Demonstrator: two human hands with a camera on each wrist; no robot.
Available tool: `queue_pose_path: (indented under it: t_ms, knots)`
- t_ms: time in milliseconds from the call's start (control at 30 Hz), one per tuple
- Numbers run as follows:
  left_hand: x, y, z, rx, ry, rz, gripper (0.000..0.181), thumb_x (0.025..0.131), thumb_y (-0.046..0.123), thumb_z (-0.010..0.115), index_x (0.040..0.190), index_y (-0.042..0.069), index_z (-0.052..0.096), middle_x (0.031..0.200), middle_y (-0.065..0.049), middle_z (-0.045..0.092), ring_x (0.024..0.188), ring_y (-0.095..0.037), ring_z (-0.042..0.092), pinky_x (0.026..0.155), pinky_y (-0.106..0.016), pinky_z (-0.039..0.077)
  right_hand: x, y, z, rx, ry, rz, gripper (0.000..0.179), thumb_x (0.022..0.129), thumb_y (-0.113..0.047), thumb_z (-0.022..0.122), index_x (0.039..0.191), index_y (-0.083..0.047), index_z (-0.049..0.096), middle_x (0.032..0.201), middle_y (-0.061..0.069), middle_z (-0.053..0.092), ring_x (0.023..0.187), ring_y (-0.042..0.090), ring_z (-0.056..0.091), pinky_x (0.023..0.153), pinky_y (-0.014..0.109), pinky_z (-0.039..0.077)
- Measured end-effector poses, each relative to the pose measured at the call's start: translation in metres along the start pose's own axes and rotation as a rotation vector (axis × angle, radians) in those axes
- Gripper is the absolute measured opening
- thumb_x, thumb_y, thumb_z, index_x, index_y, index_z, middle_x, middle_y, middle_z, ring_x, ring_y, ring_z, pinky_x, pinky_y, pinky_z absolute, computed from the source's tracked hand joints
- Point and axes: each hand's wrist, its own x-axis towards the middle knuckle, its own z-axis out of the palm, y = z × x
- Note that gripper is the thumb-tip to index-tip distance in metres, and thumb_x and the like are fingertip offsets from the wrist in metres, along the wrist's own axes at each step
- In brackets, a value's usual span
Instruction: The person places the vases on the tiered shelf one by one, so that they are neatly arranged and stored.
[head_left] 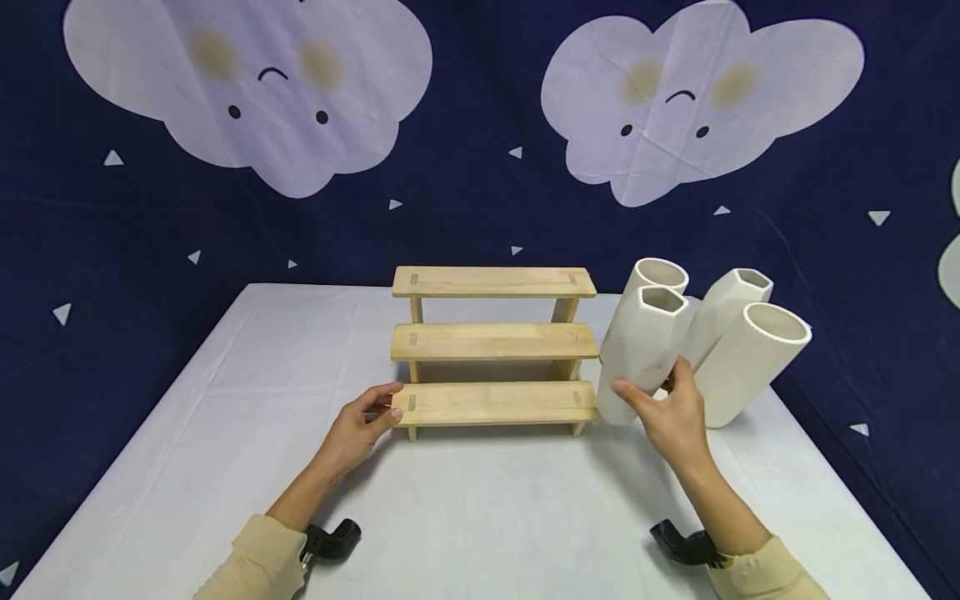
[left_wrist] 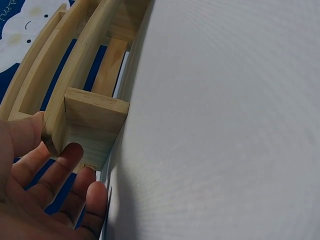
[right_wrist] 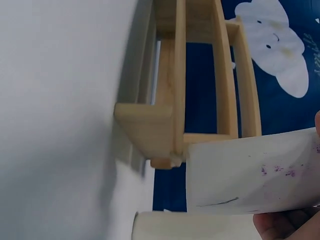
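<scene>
A three-tier wooden stand [head_left: 495, 403] stands on the white table. At the left end of its lowest tier, my left hand [head_left: 360, 429] holds the board, with thumb and fingers on either side of its end [left_wrist: 55, 130]. My right hand [head_left: 675, 417] grips a white faceted vase [head_left: 637, 350] with a five-sided mouth, upright and slightly tilted, beside the stand's right end. In the right wrist view this vase [right_wrist: 250, 170] overlaps the stand's end and shows small purple marks and a dark line on its side.
Three more white vases stand close to the held one: a round-mouthed one [head_left: 658, 272] behind, an angular one [head_left: 731, 304] and a wide round one [head_left: 757, 358] to the right. Behind the table [head_left: 187, 467] hangs a dark blue cloth [head_left: 480, 217] with clouds.
</scene>
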Motion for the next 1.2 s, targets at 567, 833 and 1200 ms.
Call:
queue_pose_path:
  t_ms: [567,833,1200]
  knots:
    - [0.001,-0.002,0.0,-0.011,0.0,0.02,0.042,0.092,0.019,0.061,0.133,0.014,0.053,0.117,-0.015,0.059,0.103,-0.026,0.056,0.08,-0.027,0.045,-0.001,-0.028,0.02,0.086,-0.095,-0.083,0.074,0.076,-0.021,0.08,0.136,-0.006,0.039,0.127,0.012,0.054,0.11,0.02,0.052,0.094,0.042,0.041]
    - [0.0,-0.001,0.0,-0.012,-0.001,0.02,0.042,0.092,0.018,0.061,0.133,0.014,0.053,0.117,-0.015,0.059,0.103,-0.026,0.056,0.081,-0.028,0.045,0.001,-0.044,0.032,0.146,-0.154,-0.106,0.072,0.075,-0.02,0.08,0.134,-0.007,0.041,0.125,0.014,0.055,0.111,0.025,0.054,0.095,0.045,0.042]
    - [0.0,-0.002,-0.001,-0.002,0.001,0.016,0.042,0.092,0.02,0.061,0.133,0.015,0.053,0.117,-0.014,0.059,0.103,-0.026,0.056,0.081,-0.029,0.044,0.004,-0.061,0.048,0.222,-0.224,-0.116,0.072,0.074,-0.019,0.081,0.133,-0.006,0.041,0.127,0.014,0.055,0.114,0.026,0.053,0.099,0.045,0.04]
